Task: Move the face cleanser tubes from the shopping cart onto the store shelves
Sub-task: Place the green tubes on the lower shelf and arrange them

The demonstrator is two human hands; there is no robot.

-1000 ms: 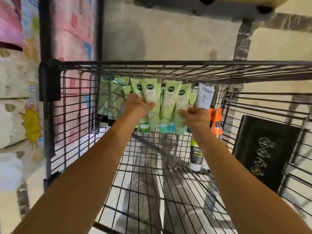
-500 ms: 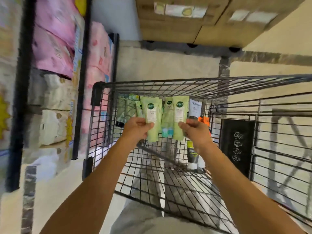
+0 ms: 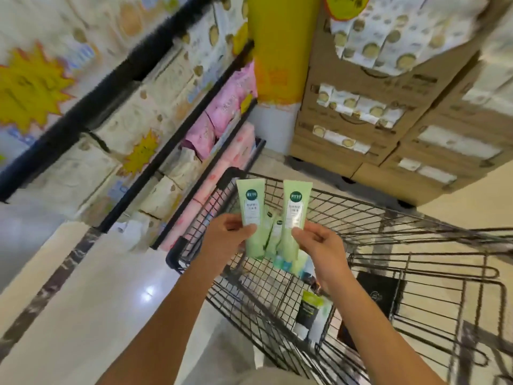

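Two light green face cleanser tubes with dark round logos stand upright above the black wire shopping cart [image 3: 388, 218]. My left hand [image 3: 224, 237] grips the left tube [image 3: 249, 207] near its lower half. My right hand [image 3: 319, 245] pinches the right tube [image 3: 295, 207], with more green tubes [image 3: 273, 237] bunched behind and below it; which hand holds those is unclear. A black and green tube [image 3: 306, 312] stands in the cart, beside white tubes.
Store shelves [image 3: 166, 151] with black rails run along the left, packed with cream and pink tissue packs. Stacked cardboard boxes [image 3: 361, 112] and a yellow pillar [image 3: 280, 45] stand beyond the cart. A black panel [image 3: 380, 295] sits in the cart's right side. Glossy floor lies left of the cart.
Both hands have lifted the green tubes up out of the cart basket. The view has swung upward and left, bringing the shelves and boxes into sight.
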